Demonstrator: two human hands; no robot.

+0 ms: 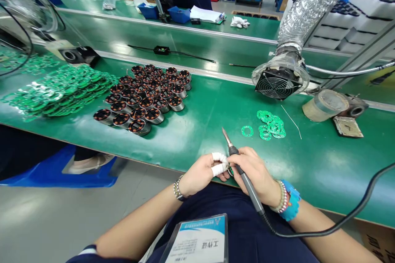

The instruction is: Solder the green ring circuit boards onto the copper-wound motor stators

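My right hand (pixel 254 170) holds a soldering iron (pixel 251 191), its tip pointing up and away over the green table. My left hand (pixel 206 168), with white wraps on the thumb and a finger, pinches a small part at the table's front edge; a bit of green and a metallic rim (pixel 231 171) show between the hands, mostly hidden by fingers. Ahead of the right hand lies one green ring board (pixel 247 131), beside a small pile of similar boards (pixel 273 125). Farther left, several round metal parts with copper windings (pixel 148 98) stand in rows.
A large heap of green boards (pixel 61 90) lies at the left. A fan on a foil duct (pixel 279 82) hangs at the back right, near a round container (pixel 325 104), a small tray (pixel 348 126) and a thin wire (pixel 291 121). The iron's cable (pixel 342 224) runs off right.
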